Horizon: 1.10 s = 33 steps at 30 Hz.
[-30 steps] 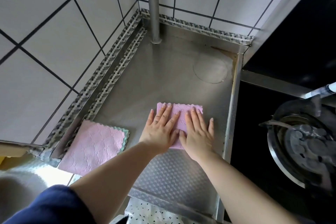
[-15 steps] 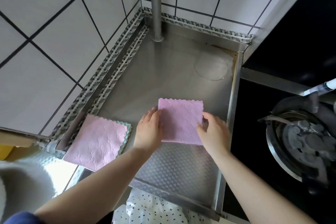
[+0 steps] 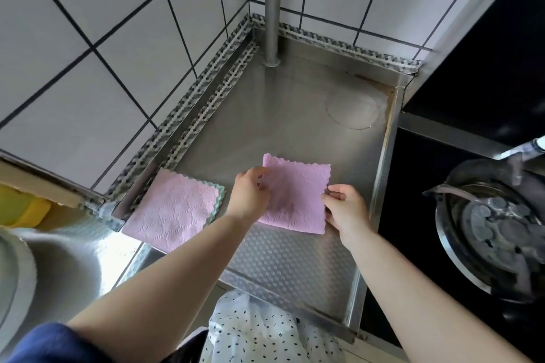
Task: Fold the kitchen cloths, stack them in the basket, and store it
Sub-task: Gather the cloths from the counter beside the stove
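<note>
A folded pink cloth (image 3: 296, 194) is held just above the steel counter (image 3: 283, 115). My left hand (image 3: 249, 191) pinches its left edge and my right hand (image 3: 346, 209) pinches its right edge. To the left lies a small stack of folded cloths (image 3: 174, 209), pink on top with a green edge showing beneath, at the counter's left edge by the sink. No basket is in view.
A steel pipe (image 3: 272, 6) rises at the back corner against the tiled wall (image 3: 88, 38). A sink (image 3: 59, 268) lies at the lower left, with a yellow sponge (image 3: 23, 206) beside it. A black stove with a burner (image 3: 498, 227) is on the right.
Both hands stopped pressing flat on the pink cloth, slid to its left and right edges, and now pinch and lift it slightly. The stack on the left has not moved.
</note>
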Each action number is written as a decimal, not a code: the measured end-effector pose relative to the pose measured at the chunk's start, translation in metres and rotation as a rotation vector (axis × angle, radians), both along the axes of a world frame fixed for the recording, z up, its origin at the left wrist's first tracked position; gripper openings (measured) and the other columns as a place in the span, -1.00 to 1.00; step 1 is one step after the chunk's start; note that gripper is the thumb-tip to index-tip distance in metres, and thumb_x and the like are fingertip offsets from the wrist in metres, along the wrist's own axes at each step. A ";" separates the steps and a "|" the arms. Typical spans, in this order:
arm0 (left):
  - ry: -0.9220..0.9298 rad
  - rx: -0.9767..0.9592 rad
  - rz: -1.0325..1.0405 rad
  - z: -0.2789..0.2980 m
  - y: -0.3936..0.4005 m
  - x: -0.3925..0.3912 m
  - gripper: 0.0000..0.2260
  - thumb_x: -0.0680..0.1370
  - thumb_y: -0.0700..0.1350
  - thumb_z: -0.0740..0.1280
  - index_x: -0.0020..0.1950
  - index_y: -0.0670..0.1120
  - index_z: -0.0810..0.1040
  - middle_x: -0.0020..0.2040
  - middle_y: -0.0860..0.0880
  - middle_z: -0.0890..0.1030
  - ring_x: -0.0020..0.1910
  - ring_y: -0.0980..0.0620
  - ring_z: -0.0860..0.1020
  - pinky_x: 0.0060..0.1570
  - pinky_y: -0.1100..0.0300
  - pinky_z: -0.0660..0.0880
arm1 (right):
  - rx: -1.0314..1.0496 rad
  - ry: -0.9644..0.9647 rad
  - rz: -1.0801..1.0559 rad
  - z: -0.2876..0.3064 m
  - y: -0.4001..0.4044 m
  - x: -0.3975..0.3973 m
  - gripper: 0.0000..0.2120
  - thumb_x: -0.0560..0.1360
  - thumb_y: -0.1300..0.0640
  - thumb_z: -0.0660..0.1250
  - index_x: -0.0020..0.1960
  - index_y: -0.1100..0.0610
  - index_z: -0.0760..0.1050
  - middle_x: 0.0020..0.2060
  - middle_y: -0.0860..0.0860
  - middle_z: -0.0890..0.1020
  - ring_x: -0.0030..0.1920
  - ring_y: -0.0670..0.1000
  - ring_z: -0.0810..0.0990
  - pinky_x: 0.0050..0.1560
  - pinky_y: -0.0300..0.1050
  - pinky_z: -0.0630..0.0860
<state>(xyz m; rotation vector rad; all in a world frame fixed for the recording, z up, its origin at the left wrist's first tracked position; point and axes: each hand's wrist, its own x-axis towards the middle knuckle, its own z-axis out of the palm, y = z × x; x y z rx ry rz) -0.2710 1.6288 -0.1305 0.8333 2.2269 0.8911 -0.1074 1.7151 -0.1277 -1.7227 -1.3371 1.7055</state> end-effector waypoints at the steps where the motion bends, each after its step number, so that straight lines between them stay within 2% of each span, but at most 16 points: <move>1: 0.006 0.007 0.021 0.002 -0.005 0.000 -0.61 0.48 -0.33 0.17 0.24 -0.06 0.52 0.21 -0.09 0.52 0.10 -0.02 0.54 0.06 0.24 0.44 | -0.033 0.048 0.006 0.003 -0.005 0.000 -0.83 0.50 0.34 0.28 -0.11 0.08 0.47 -0.22 -0.01 0.54 -0.28 -0.03 0.49 -0.16 -0.09 0.51; 3: 0.027 0.025 0.061 0.009 -0.019 -0.003 -0.62 0.47 -0.34 0.17 0.18 -0.04 0.56 0.17 -0.06 0.55 0.05 0.02 0.54 -0.01 0.29 0.44 | -0.058 0.103 0.059 0.012 -0.015 -0.002 -0.82 0.51 0.36 0.26 -0.15 0.11 0.50 -0.28 0.02 0.51 -0.32 -0.04 0.44 -0.23 -0.17 0.47; 6: 0.080 0.028 0.097 0.025 -0.044 -0.013 -0.64 0.48 -0.35 0.18 0.14 -0.03 0.58 0.09 0.00 0.58 -0.04 0.09 0.52 -0.25 0.46 0.37 | -0.167 0.211 0.130 0.025 -0.035 -0.009 -0.84 0.54 0.35 0.25 -0.11 0.15 0.53 -0.25 0.04 0.50 -0.30 -0.05 0.45 -0.22 -0.22 0.50; 10: 0.140 0.011 0.077 0.045 -0.081 -0.040 -0.59 0.48 -0.36 0.17 0.16 0.04 0.57 0.09 0.05 0.58 -0.06 0.09 0.54 -0.34 0.39 0.39 | -0.225 0.278 0.249 0.037 -0.060 -0.032 -0.82 0.55 0.35 0.23 0.08 0.20 0.54 -0.19 0.01 0.56 -0.25 -0.09 0.51 -0.24 -0.29 0.53; 11: 0.177 -0.007 0.066 0.050 -0.093 -0.048 -0.55 0.47 -0.37 0.16 0.18 0.07 0.56 0.10 0.06 0.57 -0.05 0.09 0.55 -0.31 0.36 0.43 | -0.215 0.278 0.282 0.040 -0.069 -0.040 -0.79 0.55 0.35 0.23 0.12 0.19 0.54 -0.15 0.01 0.56 -0.23 -0.10 0.53 -0.23 -0.31 0.54; 14: 0.278 -0.025 0.034 0.060 -0.117 -0.069 -0.49 0.42 -0.40 0.17 0.22 0.06 0.55 0.18 0.03 0.56 0.08 0.05 0.56 -0.05 0.19 0.55 | -0.123 0.225 0.409 0.043 -0.088 -0.062 -0.70 0.55 0.35 0.22 0.24 0.16 0.51 -0.08 -0.01 0.54 -0.16 -0.11 0.53 -0.11 -0.28 0.56; 16: 0.315 -0.039 0.034 0.066 -0.129 -0.081 -0.50 0.43 -0.42 0.19 0.25 0.01 0.55 0.19 0.01 0.55 0.07 0.03 0.55 -0.01 0.14 0.57 | -0.051 0.180 0.500 0.044 -0.100 -0.076 -0.66 0.55 0.35 0.22 0.29 0.14 0.47 -0.12 -0.06 0.51 -0.15 -0.13 0.51 -0.07 -0.29 0.54; 19: 0.353 -0.072 -0.012 0.068 -0.141 -0.097 -0.55 0.45 -0.42 0.21 0.22 -0.02 0.57 0.14 0.00 0.55 0.09 0.00 0.53 0.02 0.19 0.51 | 0.033 0.124 0.600 0.045 -0.111 -0.094 -0.63 0.55 0.33 0.23 0.34 0.15 0.44 -0.11 -0.10 0.50 -0.14 -0.12 0.50 -0.07 -0.30 0.53; 22: 0.377 -0.056 -0.076 0.063 -0.151 -0.113 -0.59 0.46 -0.40 0.22 0.20 -0.04 0.58 0.21 0.00 0.54 0.17 0.02 0.49 0.14 0.26 0.41 | 0.064 0.060 0.659 0.041 -0.120 -0.110 -0.61 0.54 0.31 0.24 0.36 0.15 0.42 -0.02 -0.02 0.52 -0.09 -0.07 0.49 0.09 -0.13 0.54; 26: 0.418 -0.023 -0.099 0.058 -0.162 -0.125 -0.64 0.47 -0.40 0.25 0.17 -0.09 0.61 0.22 -0.02 0.55 0.22 -0.01 0.48 0.23 0.24 0.37 | 0.070 0.002 0.714 0.036 -0.128 -0.125 -0.62 0.54 0.30 0.25 0.35 0.12 0.44 -0.16 -0.07 0.51 -0.09 -0.03 0.48 0.14 -0.04 0.55; 29: 0.440 -0.023 -0.098 0.056 -0.166 -0.125 -0.64 0.47 -0.41 0.23 0.17 -0.12 0.61 0.24 -0.05 0.52 0.27 -0.02 0.44 0.21 0.38 0.26 | 0.089 -0.045 0.721 0.030 -0.130 -0.129 -0.61 0.55 0.31 0.24 0.36 0.14 0.42 -0.19 -0.04 0.51 -0.13 0.00 0.44 0.16 0.11 0.50; 31: 0.429 -0.039 -0.105 0.051 -0.168 -0.125 -0.62 0.47 -0.40 0.21 0.20 -0.11 0.59 0.29 -0.07 0.49 0.30 -0.02 0.41 0.21 0.42 0.21 | 0.107 -0.066 0.726 0.025 -0.132 -0.131 -0.60 0.55 0.30 0.25 0.37 0.16 0.40 -0.16 -0.06 0.52 -0.16 -0.02 0.46 0.13 0.05 0.51; 33: 0.396 -0.077 -0.132 0.046 -0.168 -0.126 -0.56 0.47 -0.38 0.18 0.28 -0.08 0.53 0.38 -0.10 0.40 0.36 -0.03 0.36 0.29 0.36 0.22 | 0.120 -0.085 0.754 0.020 -0.132 -0.132 -0.59 0.55 0.28 0.26 0.38 0.17 0.39 0.00 -0.01 0.56 -0.12 -0.05 0.51 0.14 -0.03 0.52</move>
